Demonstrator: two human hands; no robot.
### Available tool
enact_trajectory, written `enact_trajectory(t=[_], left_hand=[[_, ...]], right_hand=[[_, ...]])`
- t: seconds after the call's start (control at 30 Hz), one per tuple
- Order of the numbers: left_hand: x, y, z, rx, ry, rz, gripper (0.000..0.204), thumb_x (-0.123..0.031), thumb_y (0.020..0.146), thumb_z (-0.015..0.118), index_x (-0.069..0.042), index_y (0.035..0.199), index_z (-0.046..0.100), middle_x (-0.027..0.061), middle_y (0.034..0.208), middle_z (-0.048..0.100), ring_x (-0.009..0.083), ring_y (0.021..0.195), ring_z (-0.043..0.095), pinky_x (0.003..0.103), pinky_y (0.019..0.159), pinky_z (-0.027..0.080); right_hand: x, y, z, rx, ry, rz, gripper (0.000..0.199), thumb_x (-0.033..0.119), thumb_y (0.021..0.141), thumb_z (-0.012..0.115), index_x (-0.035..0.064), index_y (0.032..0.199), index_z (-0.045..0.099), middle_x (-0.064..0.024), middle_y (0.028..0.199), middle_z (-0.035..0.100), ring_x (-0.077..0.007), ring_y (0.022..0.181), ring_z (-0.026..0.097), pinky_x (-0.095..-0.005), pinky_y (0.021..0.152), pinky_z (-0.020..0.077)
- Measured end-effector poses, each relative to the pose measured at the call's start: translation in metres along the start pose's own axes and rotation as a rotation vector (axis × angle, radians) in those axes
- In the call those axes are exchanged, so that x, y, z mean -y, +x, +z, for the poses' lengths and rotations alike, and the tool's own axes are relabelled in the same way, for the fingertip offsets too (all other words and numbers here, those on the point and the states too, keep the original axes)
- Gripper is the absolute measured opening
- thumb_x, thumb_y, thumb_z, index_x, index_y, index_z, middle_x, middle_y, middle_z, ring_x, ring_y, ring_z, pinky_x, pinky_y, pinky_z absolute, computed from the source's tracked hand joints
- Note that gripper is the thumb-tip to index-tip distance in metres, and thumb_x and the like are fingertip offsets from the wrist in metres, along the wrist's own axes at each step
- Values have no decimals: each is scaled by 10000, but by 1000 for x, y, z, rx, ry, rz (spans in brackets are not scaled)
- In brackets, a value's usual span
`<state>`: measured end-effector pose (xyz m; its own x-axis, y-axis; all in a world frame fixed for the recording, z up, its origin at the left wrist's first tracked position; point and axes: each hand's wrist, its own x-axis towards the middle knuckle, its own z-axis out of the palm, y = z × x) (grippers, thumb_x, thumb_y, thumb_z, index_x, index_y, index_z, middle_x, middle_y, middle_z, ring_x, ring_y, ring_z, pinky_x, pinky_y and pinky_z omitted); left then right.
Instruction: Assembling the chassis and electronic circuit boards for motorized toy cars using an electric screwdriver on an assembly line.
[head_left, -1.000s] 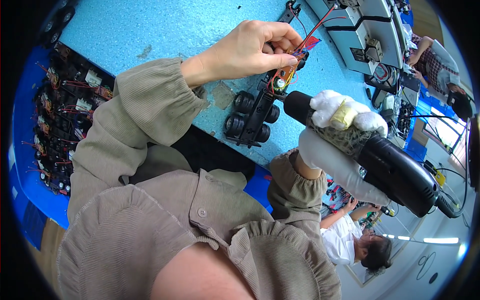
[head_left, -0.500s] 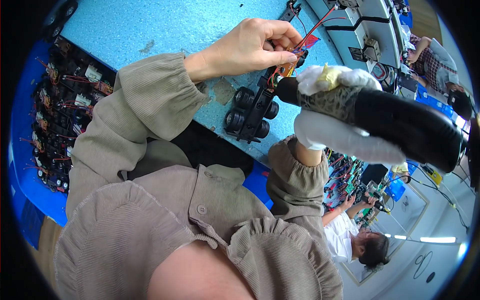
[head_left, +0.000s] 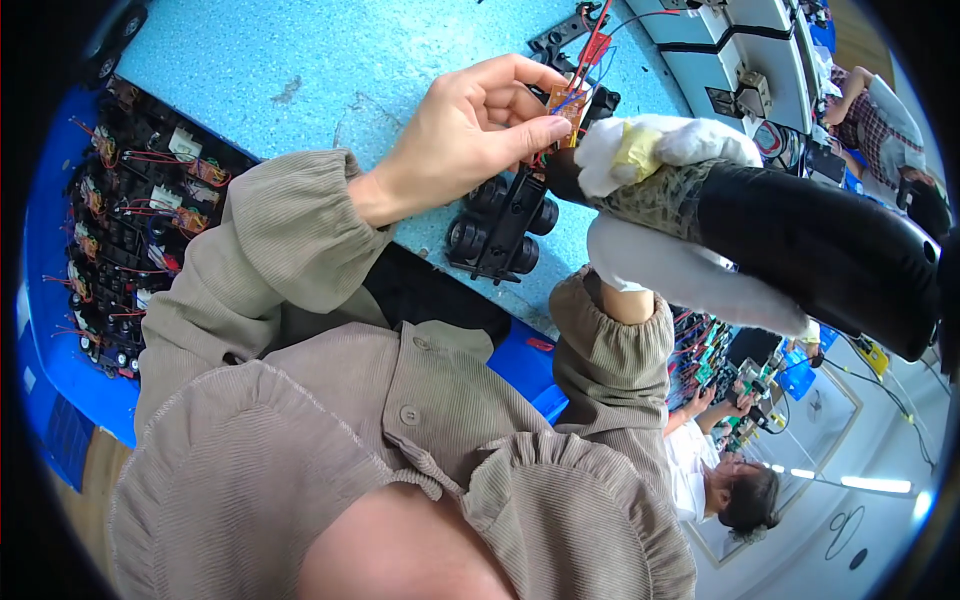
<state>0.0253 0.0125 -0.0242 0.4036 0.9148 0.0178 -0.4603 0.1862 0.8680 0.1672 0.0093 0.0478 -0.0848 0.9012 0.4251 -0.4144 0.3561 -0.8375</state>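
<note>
My left hand (head_left: 470, 130) is bare and pinches a small orange circuit board (head_left: 570, 102) with red and blue wires, held just above a black toy car chassis (head_left: 505, 225) with wheels that lies on the blue table (head_left: 330, 60). My right hand (head_left: 665, 215) wears a white glove and grips a bulky black electric screwdriver (head_left: 830, 245). The screwdriver's front end sits next to the board and my left fingertips. Its tip is hidden behind the glove.
A blue tray (head_left: 50, 330) at the left holds several black chassis parts with wired boards. White equipment boxes (head_left: 740, 50) stand at the top right. One person (head_left: 880, 100) sits at the far right, another (head_left: 720, 470) at the lower right.
My right hand has swung the screwdriver up and closer to the camera, its front end now beside the board. My left hand keeps holding the board over the chassis.
</note>
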Motion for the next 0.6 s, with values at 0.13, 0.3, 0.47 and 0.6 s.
enact_trajectory(t=[0.13, 0.3, 0.47, 0.6], left_hand=[[-2, 4, 0, -38, 20, 21, 261, -50, 848, 621, 7, 1091, 545, 46, 798, 641, 53, 727, 587, 185, 620, 473], [2, 2, 4, -44, 45, 136, 305, -37, 858, 604, -6, 1148, 513, 41, 805, 618, 67, 682, 576, 195, 594, 472], [3, -6, 6, -162, 252, 226, 277, -22, 844, 613, 6, 1102, 516, 49, 795, 623, 55, 687, 568, 199, 595, 466], [-1, -1, 9, -201, 188, 111, 230, -22, 837, 616, 21, 1044, 527, 54, 764, 632, 47, 662, 563, 189, 557, 450]], right_hand=[[2, -4, -3, 111, 22, 7, 1046, 926, 505, 415, -52, 865, 502, -170, 663, 548, -291, 509, 534, -411, 502, 462], [10, 6, -11, 271, 38, -27, 970, 898, 533, 458, -11, 869, 503, -124, 661, 544, -262, 506, 536, -410, 508, 462], [21, 42, -31, 461, 23, -117, 896, 870, 561, 502, 30, 873, 504, -79, 660, 539, -233, 504, 537, -409, 514, 461], [38, 94, -66, 321, -6, -220, 824, 830, 619, 519, 61, 916, 514, -50, 724, 538, -215, 567, 542, -412, 616, 469]])
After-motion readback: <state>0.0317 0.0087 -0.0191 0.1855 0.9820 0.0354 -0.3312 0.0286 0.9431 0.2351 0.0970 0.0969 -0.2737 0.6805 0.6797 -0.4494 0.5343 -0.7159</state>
